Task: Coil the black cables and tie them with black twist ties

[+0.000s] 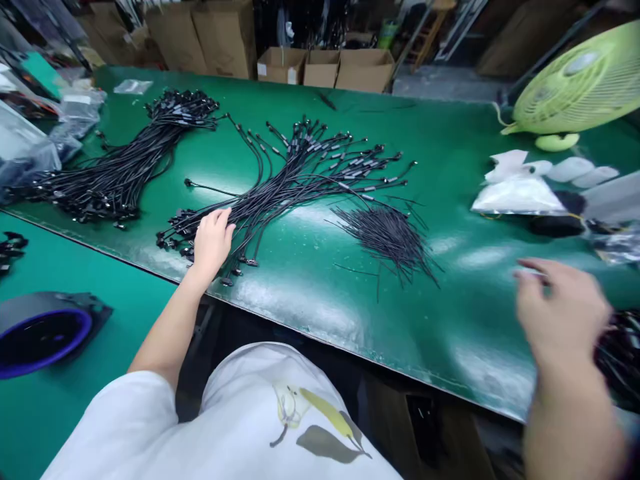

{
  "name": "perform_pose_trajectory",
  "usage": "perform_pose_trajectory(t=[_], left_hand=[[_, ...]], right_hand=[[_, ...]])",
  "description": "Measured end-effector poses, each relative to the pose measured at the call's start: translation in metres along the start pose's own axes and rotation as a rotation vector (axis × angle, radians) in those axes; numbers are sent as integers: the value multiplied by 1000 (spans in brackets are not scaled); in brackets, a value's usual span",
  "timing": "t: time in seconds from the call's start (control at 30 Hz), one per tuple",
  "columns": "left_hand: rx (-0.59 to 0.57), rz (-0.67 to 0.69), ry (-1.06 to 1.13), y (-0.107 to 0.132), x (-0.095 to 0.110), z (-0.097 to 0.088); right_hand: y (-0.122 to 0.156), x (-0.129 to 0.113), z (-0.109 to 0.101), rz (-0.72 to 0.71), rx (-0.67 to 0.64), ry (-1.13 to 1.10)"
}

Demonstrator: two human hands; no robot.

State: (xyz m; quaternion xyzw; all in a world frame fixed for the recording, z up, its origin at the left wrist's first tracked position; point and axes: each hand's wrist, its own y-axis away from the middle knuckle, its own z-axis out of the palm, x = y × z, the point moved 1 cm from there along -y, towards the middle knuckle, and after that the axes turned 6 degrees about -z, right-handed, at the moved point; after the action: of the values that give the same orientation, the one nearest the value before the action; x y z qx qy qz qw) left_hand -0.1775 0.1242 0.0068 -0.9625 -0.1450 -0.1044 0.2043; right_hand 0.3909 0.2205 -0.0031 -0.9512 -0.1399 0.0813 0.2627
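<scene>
Middle cables seem steadied by the left hand; grip by it or the right hand cannot be told; gentleness seems needed.

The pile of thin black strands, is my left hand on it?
No, your left hand is at the bundle of black cables, with bare green table between it and the pile of thin black strands.

The left hand is lying palm-down, fingers bending loosely; the blurred right hand is hovering rightward, thumb and forefinger curving together.
</scene>
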Motion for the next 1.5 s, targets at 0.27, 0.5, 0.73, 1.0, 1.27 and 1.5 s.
perform_pose_trajectory(t=[0.27, 0.5, 0.73, 1.0, 1.27, 1.5], left_hand=[[-27, 62, -104, -76, -4, 16], [-172, 161, -155, -75, -24, 28], [-39, 347, 130, -52, -2, 4], [-312, 103, 328, -53, -30, -5], [-133, 75, 895, -59, -30, -47], [-147, 102, 769, -69, -31, -93]], right_hand=[[-65, -207, 34, -462, -327, -464], [-97, -319, 49, -723, -441, -489], [-128, -362, 59, -735, -259, -536], [-199, -357, 103, -486, -462, -332], [-220, -379, -53, -605, 181, -385], [-247, -299, -122, -442, 273, 3]])
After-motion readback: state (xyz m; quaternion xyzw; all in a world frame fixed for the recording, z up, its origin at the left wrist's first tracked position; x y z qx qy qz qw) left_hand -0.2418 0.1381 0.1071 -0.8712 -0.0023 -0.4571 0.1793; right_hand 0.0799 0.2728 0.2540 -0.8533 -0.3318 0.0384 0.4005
